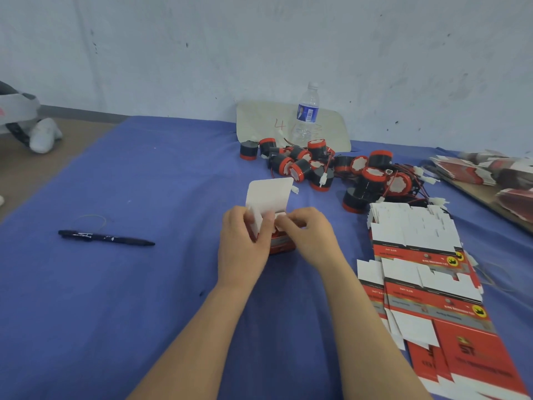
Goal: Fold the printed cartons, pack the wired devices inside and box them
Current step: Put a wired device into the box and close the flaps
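**Two hands work the flaps of a small red carton**

A table (144, 284) with a blue cloth stands against a pale, marked wall.

In the head view, a small red carton (281, 242) stands upright on the table with its open end up. Its big white lid flap (269, 194) sticks straight up on the far side. The left hand (242, 249) grips the carton's left side, with the thumb on a white side flap. The right hand (310, 238) pinches a small flap at the carton's top right. Both hands touch the carton and are equally near it. I cannot tell if anything is inside yet.

The wired devices (317, 166) lie in a heap behind the carton and a bit to its right, so the right hand is the nearer one to reach them. I think the flaps are being folded now, and a device comes next if none is in.

The flat cartons (418, 255) are stacked right of the carton. A pen (106, 237) lies well to its left. A water bottle (307, 114) stands behind the heap.
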The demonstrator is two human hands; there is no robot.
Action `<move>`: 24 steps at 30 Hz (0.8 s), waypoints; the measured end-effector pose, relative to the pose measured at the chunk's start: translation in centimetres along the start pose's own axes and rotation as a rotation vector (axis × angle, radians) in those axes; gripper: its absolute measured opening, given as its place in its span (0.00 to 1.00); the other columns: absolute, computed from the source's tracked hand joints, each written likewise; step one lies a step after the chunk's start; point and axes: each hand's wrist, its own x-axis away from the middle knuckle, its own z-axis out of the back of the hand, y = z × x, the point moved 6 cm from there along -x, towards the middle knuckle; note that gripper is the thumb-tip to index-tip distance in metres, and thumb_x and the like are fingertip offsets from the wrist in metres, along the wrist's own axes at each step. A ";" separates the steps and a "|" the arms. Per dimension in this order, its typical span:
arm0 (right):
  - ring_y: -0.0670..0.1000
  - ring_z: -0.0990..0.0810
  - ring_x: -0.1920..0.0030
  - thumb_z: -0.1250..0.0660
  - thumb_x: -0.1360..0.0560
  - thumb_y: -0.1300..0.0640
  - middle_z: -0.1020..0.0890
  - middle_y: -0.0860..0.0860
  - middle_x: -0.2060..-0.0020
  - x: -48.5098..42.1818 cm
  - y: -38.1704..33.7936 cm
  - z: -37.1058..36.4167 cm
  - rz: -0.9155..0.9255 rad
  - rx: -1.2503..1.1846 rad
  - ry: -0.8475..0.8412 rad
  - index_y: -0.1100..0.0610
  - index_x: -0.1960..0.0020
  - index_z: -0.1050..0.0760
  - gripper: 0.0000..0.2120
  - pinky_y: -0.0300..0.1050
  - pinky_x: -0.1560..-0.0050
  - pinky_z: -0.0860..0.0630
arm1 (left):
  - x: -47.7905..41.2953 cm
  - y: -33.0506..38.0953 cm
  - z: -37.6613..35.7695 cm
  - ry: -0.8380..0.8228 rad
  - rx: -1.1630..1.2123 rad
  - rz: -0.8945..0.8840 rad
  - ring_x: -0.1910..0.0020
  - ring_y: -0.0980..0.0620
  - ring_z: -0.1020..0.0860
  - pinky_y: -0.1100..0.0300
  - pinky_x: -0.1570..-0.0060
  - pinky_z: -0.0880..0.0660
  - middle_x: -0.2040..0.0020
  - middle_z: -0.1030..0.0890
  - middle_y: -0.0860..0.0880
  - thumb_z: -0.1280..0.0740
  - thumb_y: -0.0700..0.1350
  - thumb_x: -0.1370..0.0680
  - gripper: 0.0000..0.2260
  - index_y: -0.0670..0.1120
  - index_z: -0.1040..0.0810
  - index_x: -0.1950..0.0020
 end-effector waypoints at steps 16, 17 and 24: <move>0.48 0.22 0.44 0.32 0.24 0.55 0.20 0.45 0.49 0.3 0.4 0.6 0.046 -0.311 -0.068 0.50 0.46 0.28 0.09 0.45 0.46 0.24 | -0.9 -1.2 -0.1 -0.093 0.133 0.131 0.56 0.52 0.22 0.61 0.56 0.26 0.55 0.23 0.55 0.39 0.36 0.22 0.13 0.54 0.32 0.44; 0.50 0.20 0.48 0.32 0.25 0.51 0.19 0.49 0.51 0.4 0.4 0.9 0.023 -0.360 -0.080 0.54 0.48 0.26 0.09 0.49 0.46 0.23 | -1.1 -1.2 0.0 -0.102 0.113 0.121 0.56 0.53 0.23 0.65 0.57 0.27 0.56 0.23 0.55 0.40 0.36 0.22 0.11 0.52 0.30 0.47; 0.41 0.19 0.48 0.40 0.30 0.29 0.16 0.42 0.50 1.5 -0.1 -0.5 -0.021 -0.359 -0.365 0.45 0.47 0.22 0.24 0.42 0.42 0.26 | -1.6 -1.1 0.4 -0.117 0.050 0.074 0.52 0.52 0.22 0.62 0.53 0.25 0.53 0.19 0.48 0.40 0.38 0.20 0.07 0.47 0.24 0.53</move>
